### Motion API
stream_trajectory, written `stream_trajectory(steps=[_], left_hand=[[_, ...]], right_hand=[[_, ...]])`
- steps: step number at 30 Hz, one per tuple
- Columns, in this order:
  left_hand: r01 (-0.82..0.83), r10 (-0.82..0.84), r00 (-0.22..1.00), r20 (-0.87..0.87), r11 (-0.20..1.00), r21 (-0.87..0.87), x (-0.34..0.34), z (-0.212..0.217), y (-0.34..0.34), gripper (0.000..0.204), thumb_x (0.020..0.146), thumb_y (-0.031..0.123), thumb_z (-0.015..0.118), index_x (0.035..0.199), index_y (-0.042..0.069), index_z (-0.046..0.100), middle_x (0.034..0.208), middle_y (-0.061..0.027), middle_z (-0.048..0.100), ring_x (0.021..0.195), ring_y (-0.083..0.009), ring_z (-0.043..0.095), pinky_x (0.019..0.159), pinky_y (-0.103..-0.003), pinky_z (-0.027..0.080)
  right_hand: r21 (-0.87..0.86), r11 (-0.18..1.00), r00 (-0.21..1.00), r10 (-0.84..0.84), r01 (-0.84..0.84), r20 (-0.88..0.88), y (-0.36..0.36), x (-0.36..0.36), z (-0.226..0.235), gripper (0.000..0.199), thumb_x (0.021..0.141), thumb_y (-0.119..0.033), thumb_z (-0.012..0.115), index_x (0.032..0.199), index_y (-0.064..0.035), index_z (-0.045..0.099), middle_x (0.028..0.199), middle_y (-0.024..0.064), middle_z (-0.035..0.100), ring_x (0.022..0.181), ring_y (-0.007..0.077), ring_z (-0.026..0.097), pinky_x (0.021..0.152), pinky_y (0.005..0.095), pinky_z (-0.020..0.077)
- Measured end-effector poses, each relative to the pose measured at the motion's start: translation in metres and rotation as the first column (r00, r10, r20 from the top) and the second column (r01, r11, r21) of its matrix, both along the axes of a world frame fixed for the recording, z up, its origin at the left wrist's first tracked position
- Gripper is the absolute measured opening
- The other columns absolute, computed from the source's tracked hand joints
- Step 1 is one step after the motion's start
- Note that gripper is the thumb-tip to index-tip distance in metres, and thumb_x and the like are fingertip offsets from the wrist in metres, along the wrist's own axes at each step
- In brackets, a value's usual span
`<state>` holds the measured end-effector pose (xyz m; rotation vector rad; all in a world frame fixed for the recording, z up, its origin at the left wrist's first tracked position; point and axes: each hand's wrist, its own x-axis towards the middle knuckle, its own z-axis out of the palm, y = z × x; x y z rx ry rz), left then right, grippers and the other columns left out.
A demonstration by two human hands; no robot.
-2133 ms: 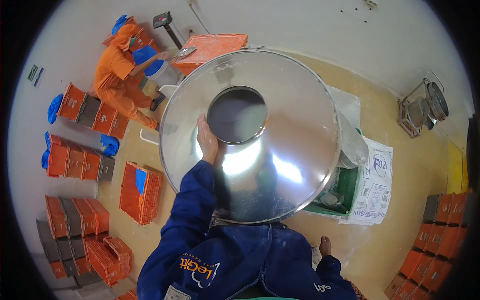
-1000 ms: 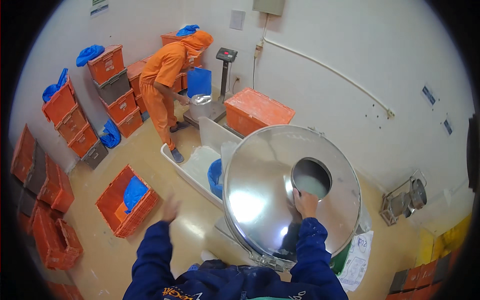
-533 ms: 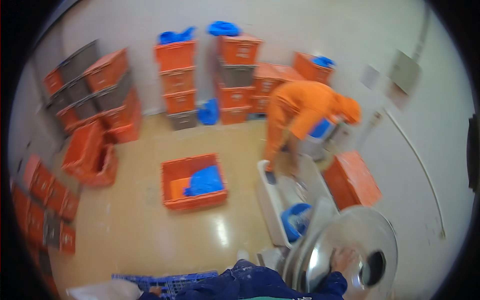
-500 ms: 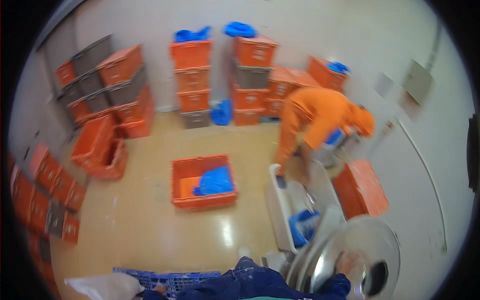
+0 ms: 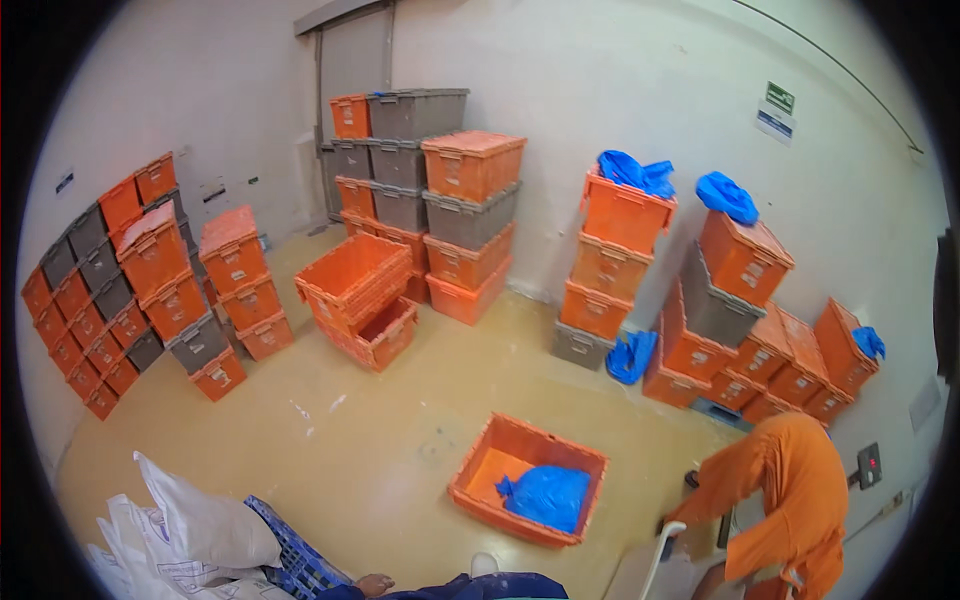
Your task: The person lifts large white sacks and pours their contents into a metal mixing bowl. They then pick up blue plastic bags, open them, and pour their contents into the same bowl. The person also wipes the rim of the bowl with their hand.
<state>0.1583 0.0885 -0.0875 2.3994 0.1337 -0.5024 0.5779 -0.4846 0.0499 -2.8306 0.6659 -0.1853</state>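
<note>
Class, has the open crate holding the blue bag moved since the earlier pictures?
No: judged against the stacked crates, the open crate shows no shift.

The open crate (image 5: 487, 470) is orange; its plastic bag (image 5: 550, 497) is blue. The sacks (image 5: 212, 522) are white, the latticed pallet (image 5: 288, 556) blue.

Off-white, smooth walls (image 5: 600, 80) enclose the room, with a grey, flat door (image 5: 356, 60) under a slanting grey rail (image 5: 335, 15) at the upper left of centre and a small green-and-white sign (image 5: 780, 97) at the upper right. Stacks of orange and grey plastic crates (image 5: 470, 165) line them above a glossy tan floor (image 5: 370, 440), flecked with white marks at centre left.
</note>
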Motion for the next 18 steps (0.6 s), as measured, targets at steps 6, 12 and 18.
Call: stream_trajectory(steps=[6,12,18], left_hand=[[-0.727,0.737,0.676,-0.012,0.664,-0.175,0.128,0.056,0.067,0.033,0.088,0.028,0.049,0.102,0.001,0.063,0.096,-0.0186,0.066,0.093,-0.0346,0.062,0.084,-0.039,0.048],[-0.843,0.851,0.521,0.059,0.524,-0.118,0.106,0.056,0.13,0.034,0.087,0.033,0.05,0.093,0.002,0.064,0.092,-0.0214,0.065,0.087,-0.0342,0.063,0.08,-0.041,0.049],[-0.704,0.675,0.678,-0.291,0.71,0.008,0.064,0.023,0.228,0.022,0.077,0.019,0.056,0.091,0.005,0.064,0.089,-0.0158,0.064,0.088,-0.0349,0.061,0.077,-0.047,0.048]], right_hand=[[0.372,0.451,0.565,0.769,-0.811,0.301,0.338,0.224,-0.027,0.055,0.081,-0.031,0.067,0.119,0.0056,0.053,0.121,0.0269,0.053,0.115,0.0411,0.049,0.099,0.0462,0.0376],[0.228,-0.248,-0.116,0.875,-0.942,0.47,0.679,0.14,0.125,0.054,0.087,-0.03,0.061,0.129,0.0013,0.046,0.134,0.0273,0.044,0.13,0.0401,0.037,0.109,0.0416,0.0289],[0.497,-0.215,-0.189,0.977,-0.841,0.103,0.733,0.174,-0.001,0.055,0.094,-0.04,0.045,0.13,0.0021,0.046,0.133,0.0235,0.048,0.124,0.0365,0.045,0.105,0.0411,0.0341]])
